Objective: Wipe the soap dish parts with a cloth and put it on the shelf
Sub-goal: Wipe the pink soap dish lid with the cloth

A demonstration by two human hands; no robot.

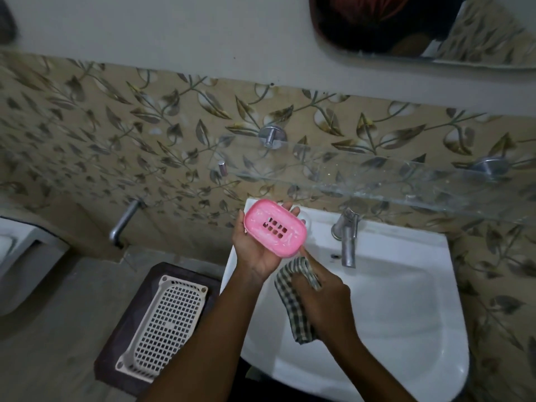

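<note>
My left hand (255,252) holds a pink soap dish part (275,227) over the left rim of the basin; it is an oval tray with drain slots and whitish soap smears. My right hand (324,303) is closed on a checked cloth (293,297) just below and to the right of the dish, one finger touching the dish's lower edge. The glass shelf (406,187) runs along the wall above the basin, held by round metal brackets, with nothing visible on it.
A white wash basin (406,314) with a metal tap (346,239) lies under my hands. On the floor to the left a cream plastic basket (162,323) rests on a dark mat. A wall spout (124,221) and a mirror (435,27) are also here.
</note>
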